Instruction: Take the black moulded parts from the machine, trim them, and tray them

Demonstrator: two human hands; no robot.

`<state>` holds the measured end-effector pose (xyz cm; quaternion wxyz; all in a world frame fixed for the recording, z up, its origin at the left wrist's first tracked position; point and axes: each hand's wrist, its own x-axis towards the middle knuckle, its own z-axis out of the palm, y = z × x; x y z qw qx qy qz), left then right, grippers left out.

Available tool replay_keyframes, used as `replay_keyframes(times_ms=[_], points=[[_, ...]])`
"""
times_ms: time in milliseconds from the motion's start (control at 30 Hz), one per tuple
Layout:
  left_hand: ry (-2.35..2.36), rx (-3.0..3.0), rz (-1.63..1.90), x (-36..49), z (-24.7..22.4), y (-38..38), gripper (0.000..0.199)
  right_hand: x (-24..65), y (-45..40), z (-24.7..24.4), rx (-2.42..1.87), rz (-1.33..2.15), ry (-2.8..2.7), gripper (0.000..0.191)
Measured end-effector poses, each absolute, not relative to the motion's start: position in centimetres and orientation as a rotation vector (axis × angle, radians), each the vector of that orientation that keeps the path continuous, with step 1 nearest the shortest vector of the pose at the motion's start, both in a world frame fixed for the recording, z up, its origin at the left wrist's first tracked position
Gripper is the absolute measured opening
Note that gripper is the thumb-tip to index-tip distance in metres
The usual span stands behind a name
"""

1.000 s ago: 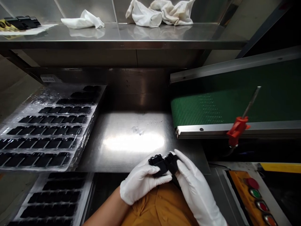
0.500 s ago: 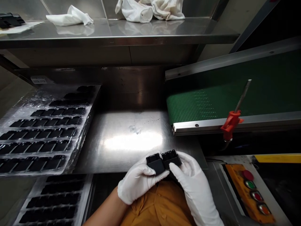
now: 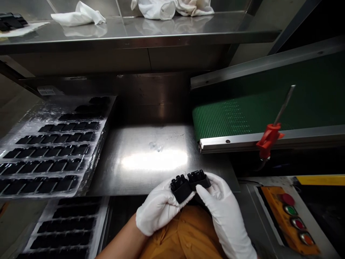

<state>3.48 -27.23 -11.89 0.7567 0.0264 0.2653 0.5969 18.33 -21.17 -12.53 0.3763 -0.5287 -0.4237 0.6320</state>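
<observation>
Both my hands wear white gloves and meet low in front of my body, over the near edge of the steel worktop [image 3: 113,180]. In my left hand [image 3: 157,207] is a small black plastic case [image 3: 182,192] with several rounded black pegs standing up from its top. A similar black case [image 3: 199,181] is in my right hand [image 3: 222,201], gripped between thumb and fingers. The two cases are side by side, tilted, their inner edges close together or touching; I cannot tell which. Gloves hide their lower parts.
Clear plastic trays [image 3: 93,158] of black parts are stacked at left, with another tray [image 3: 101,219] lower down. A green conveyor belt [image 3: 269,97] runs at right, an orange air gun [image 3: 269,138] before it. Below sits a button box [image 3: 291,219]. White cloths [image 3: 159,9] lie on the shelf.
The case in my left hand has tipped, so its pegs show more clearly. Both hands stay close together, and the camera view has shifted slightly.
</observation>
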Motion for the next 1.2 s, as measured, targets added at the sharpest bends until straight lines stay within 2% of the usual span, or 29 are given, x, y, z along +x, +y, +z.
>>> replay_keyframes(times_ms=[300, 567, 933, 1200], points=[[0.523, 0.025, 1.330, 3.2, -12.1, -27.2, 0.067, 17.5, -21.0, -12.4, -1.372, 1.587, -1.151, 0.047], [0.728, 0.182, 1.210, 2.8, -10.5, -26.1, 0.072, 17.7, -20.4, -12.4, -1.338, 1.707, -1.021, 0.044], [1.134, 0.342, 1.069, 3.0, -9.8, -25.8, 0.046, 17.3, -20.3, -12.2, -1.229, 1.991, -0.876, 0.033], [1.257, 0.323, 1.165, 3.2, -10.2, -25.8, 0.040, 17.0, -20.7, -12.4, -1.155, 2.128, -0.802, 0.024]])
